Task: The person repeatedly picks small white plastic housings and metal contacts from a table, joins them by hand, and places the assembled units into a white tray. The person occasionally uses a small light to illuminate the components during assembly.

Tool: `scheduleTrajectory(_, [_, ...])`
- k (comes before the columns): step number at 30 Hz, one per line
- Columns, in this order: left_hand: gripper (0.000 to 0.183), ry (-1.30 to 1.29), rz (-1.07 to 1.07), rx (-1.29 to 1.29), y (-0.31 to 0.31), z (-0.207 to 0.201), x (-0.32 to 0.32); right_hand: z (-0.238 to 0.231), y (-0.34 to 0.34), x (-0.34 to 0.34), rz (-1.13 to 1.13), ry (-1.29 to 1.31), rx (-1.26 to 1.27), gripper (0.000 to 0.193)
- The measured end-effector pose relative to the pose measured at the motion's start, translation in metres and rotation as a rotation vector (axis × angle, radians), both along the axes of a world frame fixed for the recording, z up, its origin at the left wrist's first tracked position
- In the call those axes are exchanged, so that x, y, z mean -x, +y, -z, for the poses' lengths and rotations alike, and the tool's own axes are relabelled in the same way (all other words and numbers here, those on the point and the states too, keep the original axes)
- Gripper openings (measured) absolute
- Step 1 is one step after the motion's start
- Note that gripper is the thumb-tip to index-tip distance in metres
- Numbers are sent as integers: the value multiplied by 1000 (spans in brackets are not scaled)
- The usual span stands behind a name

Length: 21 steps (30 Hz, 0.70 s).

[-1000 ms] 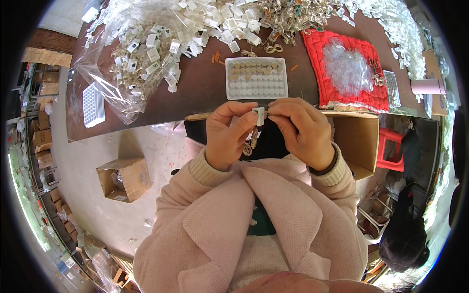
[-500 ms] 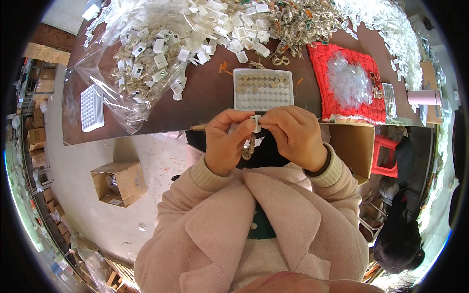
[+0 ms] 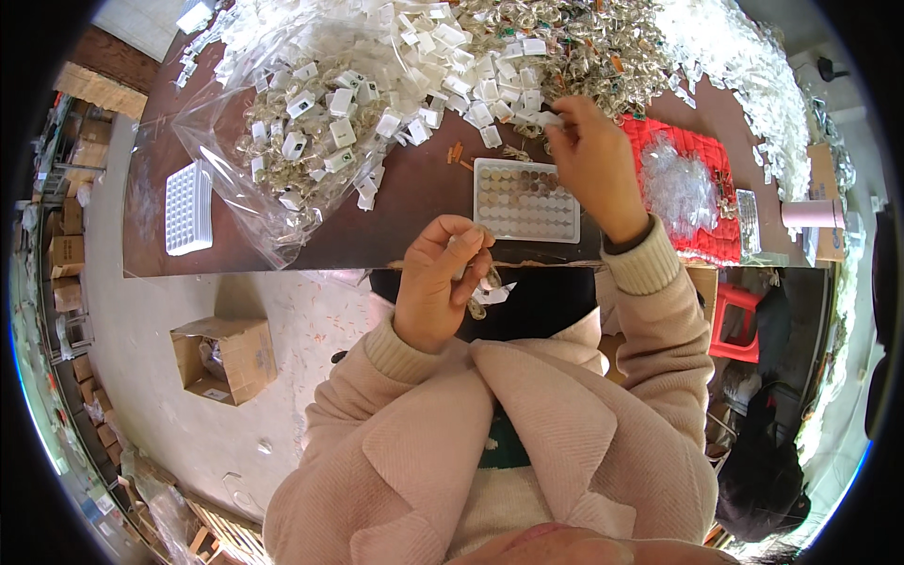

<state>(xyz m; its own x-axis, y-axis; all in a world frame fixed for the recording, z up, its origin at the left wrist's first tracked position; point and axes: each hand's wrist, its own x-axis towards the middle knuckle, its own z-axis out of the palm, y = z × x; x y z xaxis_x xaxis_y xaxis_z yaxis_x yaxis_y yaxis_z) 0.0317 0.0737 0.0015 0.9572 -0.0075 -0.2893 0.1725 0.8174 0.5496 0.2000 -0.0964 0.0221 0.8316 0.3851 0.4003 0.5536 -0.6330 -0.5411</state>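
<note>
My left hand (image 3: pixel 441 282) is near the table's front edge, fingers pinched on a small bunch of clear packets with metal pieces (image 3: pixel 487 290) that hangs below it. My right hand (image 3: pixel 591 160) is stretched forward over the table, pinching a small white tag (image 3: pixel 549 120) at the edge of the heap of white tags and clear packets (image 3: pixel 443 66). Between the hands lies a white compartment tray (image 3: pixel 525 200) with small round parts in its cells.
The brown table (image 3: pixel 414 202) carries a clear plastic bag of tagged packets (image 3: pixel 282 141), an empty white tray (image 3: pixel 188 207), a red cloth with clear packets (image 3: pixel 687 188) and a pink cup (image 3: pixel 810 214). A cardboard box (image 3: pixel 226 358) sits on the floor.
My right hand has left the left hand and reached forward to the heap, pinching a white tag. The left hand stays by the table edge with its packets.
</note>
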Motion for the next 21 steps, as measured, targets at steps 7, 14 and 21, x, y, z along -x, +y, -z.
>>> scheduleTrajectory(7, [27,-56,-62,-188,-25,-8,-2,-21,-14,72,-225,756,-629,14])
scheduleTrajectory(14, [23,-74,-75,-219,-20,-7,3,-13,-10,70,-210,386,-322,14])
scheduleTrajectory(21, [23,-25,-111,-204,-10,-5,6,10,-8,-10,-322,-137,181,32])
